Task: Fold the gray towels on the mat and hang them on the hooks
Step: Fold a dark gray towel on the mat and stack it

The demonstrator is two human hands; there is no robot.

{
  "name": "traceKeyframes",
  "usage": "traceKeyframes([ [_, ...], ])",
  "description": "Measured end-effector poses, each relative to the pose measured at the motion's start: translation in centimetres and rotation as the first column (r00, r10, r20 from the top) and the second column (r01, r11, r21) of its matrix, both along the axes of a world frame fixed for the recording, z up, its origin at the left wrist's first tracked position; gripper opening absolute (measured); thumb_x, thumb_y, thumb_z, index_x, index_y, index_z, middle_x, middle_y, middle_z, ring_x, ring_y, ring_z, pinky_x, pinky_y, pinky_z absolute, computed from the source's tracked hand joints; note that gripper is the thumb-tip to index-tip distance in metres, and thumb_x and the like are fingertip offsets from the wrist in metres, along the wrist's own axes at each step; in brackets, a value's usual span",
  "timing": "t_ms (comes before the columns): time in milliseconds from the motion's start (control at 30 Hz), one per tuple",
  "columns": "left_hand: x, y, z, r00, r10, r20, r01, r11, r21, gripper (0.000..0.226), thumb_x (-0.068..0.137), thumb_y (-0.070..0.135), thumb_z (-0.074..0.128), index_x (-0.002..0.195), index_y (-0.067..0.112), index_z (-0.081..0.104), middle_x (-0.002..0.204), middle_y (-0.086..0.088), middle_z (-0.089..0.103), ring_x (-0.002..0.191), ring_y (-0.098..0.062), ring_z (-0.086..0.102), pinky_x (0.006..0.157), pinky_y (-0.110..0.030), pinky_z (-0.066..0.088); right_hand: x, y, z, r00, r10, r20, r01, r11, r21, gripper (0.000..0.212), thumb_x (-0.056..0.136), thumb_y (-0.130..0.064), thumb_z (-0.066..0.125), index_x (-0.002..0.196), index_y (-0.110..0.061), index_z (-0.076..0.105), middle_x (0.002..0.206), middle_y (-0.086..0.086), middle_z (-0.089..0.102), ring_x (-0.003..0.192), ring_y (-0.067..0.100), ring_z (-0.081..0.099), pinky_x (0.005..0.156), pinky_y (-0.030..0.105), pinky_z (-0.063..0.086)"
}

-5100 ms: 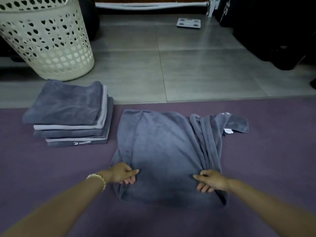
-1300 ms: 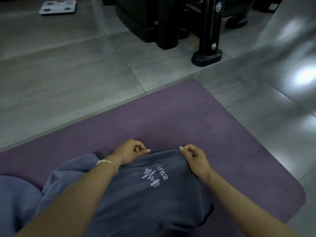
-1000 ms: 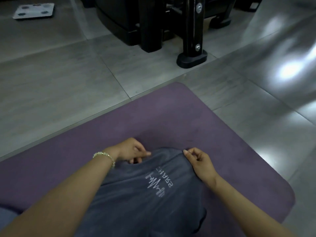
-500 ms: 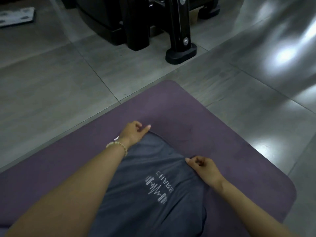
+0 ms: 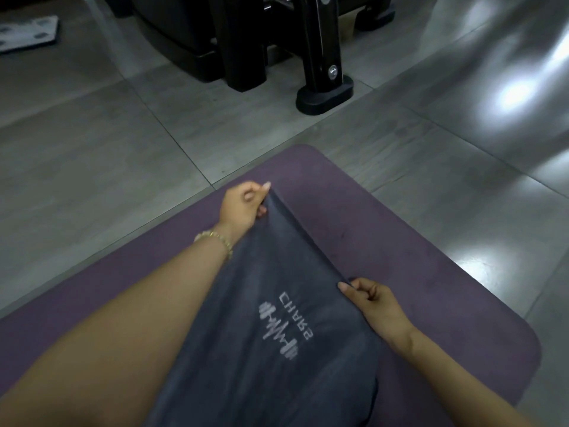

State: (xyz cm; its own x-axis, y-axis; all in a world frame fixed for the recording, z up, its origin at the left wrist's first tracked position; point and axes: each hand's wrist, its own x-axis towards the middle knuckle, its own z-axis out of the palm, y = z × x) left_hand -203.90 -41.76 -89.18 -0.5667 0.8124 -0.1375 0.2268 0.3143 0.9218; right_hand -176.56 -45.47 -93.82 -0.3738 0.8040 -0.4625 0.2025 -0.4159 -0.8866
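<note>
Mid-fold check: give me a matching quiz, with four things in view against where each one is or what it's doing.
1. left hand
2. right hand
3. scale
4. mat

A. lies under the towel
B. pinches the towel's farther corner
C. on the floor tiles, far left
D. pinches the towel's nearer corner

Pairs: 1-B, 2-D, 3-C, 4-A.

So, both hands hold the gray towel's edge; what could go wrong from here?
The left hand and the right hand pinch the gray towel only by its edge, so it may slip. The towel lies close to the rounded corner of the purple mat; a pull that way could drag it onto the floor tiles. Its near part looks bunched, so the fold may turn crooked.
</note>
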Motion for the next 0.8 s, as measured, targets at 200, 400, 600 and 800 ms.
traceKeyframes([
  [200, 2.0, 3.7, -1.3, 0.993, -0.1, -0.061, 0.097, 0.994, -0.04, 0.022, 0.095, 0.02, 0.056, 0.099, 0.001, 0.065, 0.107, -0.019, 0.067, 0.088, -0.016, 0.06, 0.084, -0.025, 0.046, -0.2, 3.6, 0.5, 0.98, -0.168, 0.105, 0.156, 0.982, 0.108, 0.022, 0.09, -0.012, 0.063, 0.071, -0.003, 0.065, 0.058, 0.0, 0.059, 0.048, -0.002, 0.048, 0.05, 0.011, 0.044],
  [400, 3.2, -4.0, -5.1, 0.917, -0.248, -0.314, 0.211, 0.966, -0.149, 0.065, 0.095, 0.042, 0.049, 0.149, 0.015, 0.025, 0.159, -0.003, 0.012, 0.144, -0.015, 0.015, 0.114, -0.023, 0.012, 1.5, 2.4, 0.5, 0.993, -0.045, 0.111, 0.05, 0.997, -0.051, 0.016, 0.085, -0.024, 0.069, 0.083, -0.008, 0.067, 0.077, 0.005, 0.068, 0.068, 0.011, 0.062, 0.062, 0.017, 0.054],
  [600, 8.2, -15.1, -6.4, 0.742, -0.436, -0.509, 0.372, 0.9, -0.229, 0.057, 0.089, 0.055, 0.031, 0.128, 0.022, 0.056, 0.132, 0.003, 0.053, 0.125, -0.019, 0.044, 0.103, -0.023, 0.021, 4.7, -0.5, 1.7, 0.939, 0.307, 0.155, -0.281, 0.945, -0.169, 0.036, 0.069, -0.03, 0.081, 0.084, 0.001, 0.071, 0.083, 0.007, 0.073, 0.073, 0.009, 0.069, 0.064, 0.016, 0.052],
  [800, 9.8, -17.7, -7.6, 0.643, -0.525, -0.557, 0.394, 0.851, -0.348, 0.066, 0.09, 0.057, 0.01, 0.147, 0.029, 0.027, 0.157, 0.008, 0.018, 0.146, -0.011, 0.011, 0.119, -0.031, -0.007, 7.6, -3.5, 1.9, 0.964, 0.246, 0.098, -0.232, 0.963, -0.135, 0.033, 0.071, -0.027, 0.079, 0.095, -0.007, 0.066, 0.091, 0.002, 0.071, 0.087, 0.016, 0.067, 0.077, 0.023, 0.052],
])
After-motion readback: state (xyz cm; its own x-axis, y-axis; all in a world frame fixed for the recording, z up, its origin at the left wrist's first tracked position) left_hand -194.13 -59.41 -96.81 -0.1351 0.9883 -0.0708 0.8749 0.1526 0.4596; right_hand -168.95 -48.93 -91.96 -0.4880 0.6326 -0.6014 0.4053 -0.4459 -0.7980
